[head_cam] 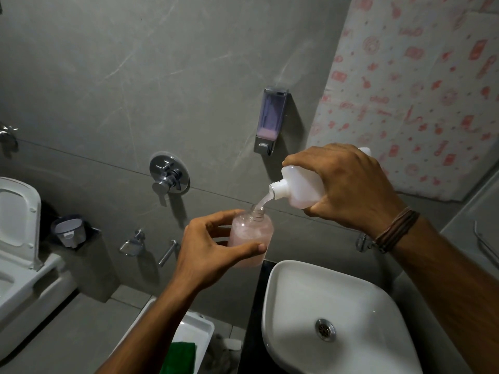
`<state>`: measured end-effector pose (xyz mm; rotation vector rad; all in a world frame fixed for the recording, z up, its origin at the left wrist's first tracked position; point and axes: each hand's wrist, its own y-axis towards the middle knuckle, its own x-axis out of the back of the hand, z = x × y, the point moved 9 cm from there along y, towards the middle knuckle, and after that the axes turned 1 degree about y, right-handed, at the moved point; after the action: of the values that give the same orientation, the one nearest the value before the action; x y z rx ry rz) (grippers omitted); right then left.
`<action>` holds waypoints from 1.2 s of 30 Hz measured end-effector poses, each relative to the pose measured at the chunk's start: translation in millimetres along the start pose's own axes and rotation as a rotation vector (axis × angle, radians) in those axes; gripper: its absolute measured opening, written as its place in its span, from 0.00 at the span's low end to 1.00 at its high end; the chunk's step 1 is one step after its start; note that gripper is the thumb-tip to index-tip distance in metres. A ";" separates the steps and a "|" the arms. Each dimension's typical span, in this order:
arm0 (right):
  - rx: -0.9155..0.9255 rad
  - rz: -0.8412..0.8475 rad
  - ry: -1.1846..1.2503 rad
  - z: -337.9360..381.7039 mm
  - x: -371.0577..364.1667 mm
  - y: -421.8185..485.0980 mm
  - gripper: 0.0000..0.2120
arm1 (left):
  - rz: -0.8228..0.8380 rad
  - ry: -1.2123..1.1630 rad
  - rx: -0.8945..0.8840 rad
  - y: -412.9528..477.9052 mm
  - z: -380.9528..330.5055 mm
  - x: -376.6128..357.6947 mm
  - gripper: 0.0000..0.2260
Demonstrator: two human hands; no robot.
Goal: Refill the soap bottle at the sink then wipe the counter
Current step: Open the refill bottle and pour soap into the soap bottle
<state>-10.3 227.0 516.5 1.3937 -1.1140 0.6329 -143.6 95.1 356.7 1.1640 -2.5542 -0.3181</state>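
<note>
My left hand grips a small clear soap bottle, upright and uncapped, partly filled with pale pink liquid. My right hand holds a white refill bottle tilted neck-down just above it. A thin stream of soap runs from its neck into the small bottle's mouth. Both bottles hang in the air to the upper left of the white sink basin. The dark counter shows as a strip along the basin's left side.
A wall soap dispenser hangs above the bottles. A chrome shower mixer and taps are on the grey wall. A toilet stands at left. A white tray holding a green cloth sits below. A patterned curtain hangs at right.
</note>
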 end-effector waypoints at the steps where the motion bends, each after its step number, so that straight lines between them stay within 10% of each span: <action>1: -0.001 0.003 0.000 -0.4 -0.3 0.1 0.33 | 0.000 0.000 0.002 0.4 0.6 -0.1 0.31; 36: 0.027 -0.010 0.009 -6.0 -6.3 -0.6 0.33 | 0.019 -0.008 -0.009 6.3 8.6 -12.4 0.31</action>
<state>-10.9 234.2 511.7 1.4169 -1.0942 0.6488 -143.4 109.2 348.4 1.1366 -2.5667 -0.3309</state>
